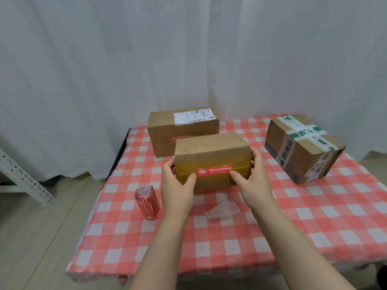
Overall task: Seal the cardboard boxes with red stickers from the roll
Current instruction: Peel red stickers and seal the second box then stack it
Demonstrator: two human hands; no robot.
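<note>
Two hands, left hand [178, 185] and right hand [252, 183], fingers wrapped round the near box [211, 151], thumbs pressing its red sticker [214, 171] flat (next probably roll [146, 200], left of box).

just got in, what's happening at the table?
A person is sealing boxes. The left hand and right hand grip the middle box, thumbs pressing a red sticker onto its front seam. The rear box already carries one. The taped box at right shows none. The sticker roll stands at left.
</note>
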